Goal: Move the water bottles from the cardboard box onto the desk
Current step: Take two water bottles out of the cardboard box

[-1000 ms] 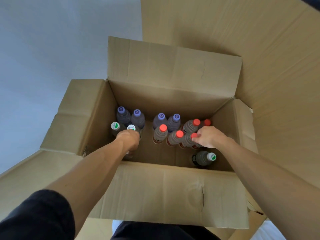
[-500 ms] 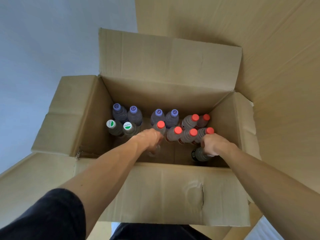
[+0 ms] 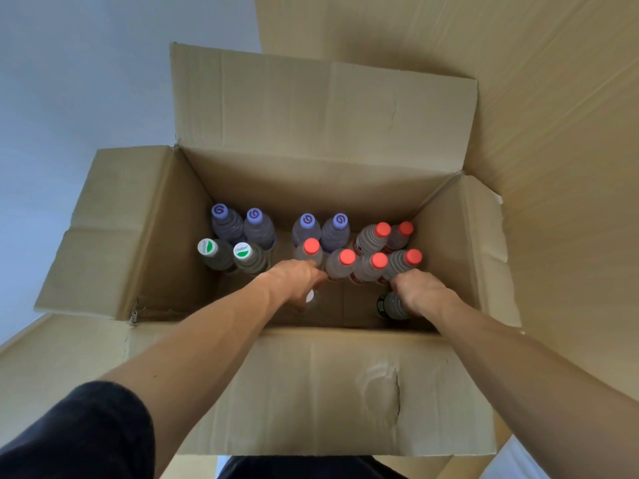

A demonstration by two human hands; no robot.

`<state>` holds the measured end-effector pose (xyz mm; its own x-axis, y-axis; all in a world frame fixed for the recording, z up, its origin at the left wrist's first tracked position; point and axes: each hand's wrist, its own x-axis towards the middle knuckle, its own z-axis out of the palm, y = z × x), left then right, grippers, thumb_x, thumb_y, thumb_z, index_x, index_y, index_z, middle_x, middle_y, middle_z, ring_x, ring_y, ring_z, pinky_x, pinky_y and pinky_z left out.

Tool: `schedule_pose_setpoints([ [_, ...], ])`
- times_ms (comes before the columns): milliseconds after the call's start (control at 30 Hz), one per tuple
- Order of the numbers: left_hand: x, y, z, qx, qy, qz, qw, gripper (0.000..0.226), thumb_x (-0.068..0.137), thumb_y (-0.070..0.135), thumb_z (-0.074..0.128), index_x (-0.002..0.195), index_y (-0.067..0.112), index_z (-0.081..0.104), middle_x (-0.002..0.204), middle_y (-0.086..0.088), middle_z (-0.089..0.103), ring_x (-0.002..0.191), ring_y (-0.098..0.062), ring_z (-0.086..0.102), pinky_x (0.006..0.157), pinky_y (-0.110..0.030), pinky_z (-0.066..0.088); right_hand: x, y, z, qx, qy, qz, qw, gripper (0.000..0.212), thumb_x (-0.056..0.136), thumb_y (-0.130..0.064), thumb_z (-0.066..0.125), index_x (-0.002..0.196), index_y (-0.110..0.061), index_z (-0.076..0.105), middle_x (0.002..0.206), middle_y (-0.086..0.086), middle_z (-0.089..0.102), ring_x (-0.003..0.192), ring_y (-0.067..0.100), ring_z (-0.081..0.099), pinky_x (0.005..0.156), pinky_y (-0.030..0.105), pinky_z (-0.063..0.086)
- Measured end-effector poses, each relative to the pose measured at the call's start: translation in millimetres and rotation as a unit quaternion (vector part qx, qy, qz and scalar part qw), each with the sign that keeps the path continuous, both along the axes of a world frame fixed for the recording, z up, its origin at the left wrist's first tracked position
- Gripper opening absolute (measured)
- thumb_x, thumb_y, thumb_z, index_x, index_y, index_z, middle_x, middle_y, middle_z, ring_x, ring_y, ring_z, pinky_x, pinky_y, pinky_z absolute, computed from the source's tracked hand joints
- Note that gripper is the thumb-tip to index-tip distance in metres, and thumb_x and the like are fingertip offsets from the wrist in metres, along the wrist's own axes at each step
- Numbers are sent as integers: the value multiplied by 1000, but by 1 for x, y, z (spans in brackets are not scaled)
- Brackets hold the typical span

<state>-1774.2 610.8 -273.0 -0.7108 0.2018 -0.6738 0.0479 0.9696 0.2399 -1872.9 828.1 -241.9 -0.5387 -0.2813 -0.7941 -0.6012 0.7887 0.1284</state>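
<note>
I see both hands inside cardboard box [image 3: 345, 392]: left hand [image 3: 297, 281] closed on bottle [image 3: 310, 299], probably white-capped; right hand [image 3: 420, 293] wrapped round dark bottle [image 3: 389, 307]. Twelve upright bottles [image 3: 345, 259] remain boxed; desk unseen.

A pale grey-blue floor [image 3: 86, 98] fills the upper left of the frame. A large flat sheet of brown cardboard [image 3: 553, 115] covers the upper right and runs down the right edge. Another flat stretch of cardboard [image 3: 52, 368] lies at the lower left. A dark sleeve [image 3: 79, 440] occupies the bottom left corner, and dark clothing [image 3: 304, 468] shows along the bottom centre. A white patch [image 3: 508, 461] sits at the bottom right.
</note>
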Motion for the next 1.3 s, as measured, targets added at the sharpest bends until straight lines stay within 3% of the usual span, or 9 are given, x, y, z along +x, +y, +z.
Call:
schedule_pose_setpoints([
  [233, -3, -17, -9, -19, -80, -47, 995, 84, 79, 19, 82, 151, 27, 38, 150, 1, 46, 133, -25, 51, 101, -39, 48, -4, -1, -3, 43, -62, 78, 994, 44, 94, -13, 59, 138, -18, 57, 141, 9, 57, 127, 30, 56, 104, 36, 47],
  [433, -7, -12, -26, -31, -108, -78, 991, 89, 84, 14, 77, 157, 24, 27, 157, -5, 39, 140, -27, 44, 109, -37, 40, -6, -1, -23, 79, -85, 108, 987, 48, 101, -16, 49, 149, -25, 45, 148, 11, 45, 136, 30, 48, 109, 42, 44],
  [600, -12, -10, -31, -26, -88, -80, 993, 77, 84, 14, 76, 150, 21, 38, 148, -6, 50, 132, -28, 51, 101, -37, 44, -5, 0, -31, 68, -91, 93, 989, 42, 105, -24, 42, 146, -23, 45, 148, 12, 46, 137, 30, 47, 110, 42, 42],
  [767, -7, -13, -33, 1, -71, -38, 997, 62, 80, 12, 78, 136, 18, 52, 134, -6, 61, 121, -28, 59, 95, -36, 48, -3, -1, -28, 29, -85, 72, 993, 38, 103, -30, 44, 140, -21, 52, 142, 10, 55, 131, 29, 53, 101, 37, 45],
  [967, 0, -22, -15, 42, -34, 33, 998, 60, 71, 23, 85, 126, 20, 62, 120, -4, 68, 110, -25, 64, 87, -35, 54, -2, 8, -11, -33, -94, 8, 995, 48, 91, -18, 58, 136, -33, 57, 137, 7, 59, 122, 31, 59, 97, 37, 51],
  [1067, 6, -24, 0, 69, 1, 83, 994, 50, 65, 31, 86, 110, 19, 68, 106, -3, 71, 97, -25, 67, 76, -35, 54, -9, 12, 7, -84, -92, -18, 992, 52, 88, -17, 58, 137, -36, 56, 141, 6, 55, 125, 32, 55, 100, 37, 49],
  [1167, 9, -25, 20, 107, 28, 122, 986, 46, 62, 34, 85, 98, 17, 61, 95, -1, 67, 86, -25, 63, 68, -35, 49, -16, 9, 31, -126, -83, -27, 988, 51, 82, -20, 65, 132, -29, 56, 130, 4, 59, 117, 29, 56, 94, 37, 51],
  [1300, 4, -27, 59, 168, 34, 167, 971, 53, 57, 38, 78, 99, 19, 53, 91, 2, 62, 85, -23, 61, 73, -38, 50, -31, 3, 70, -187, -54, -57, 979, 50, 74, -29, 76, 122, -27, 59, 114, -3, 58, 105, 21, 54, 88, 36, 51],
])
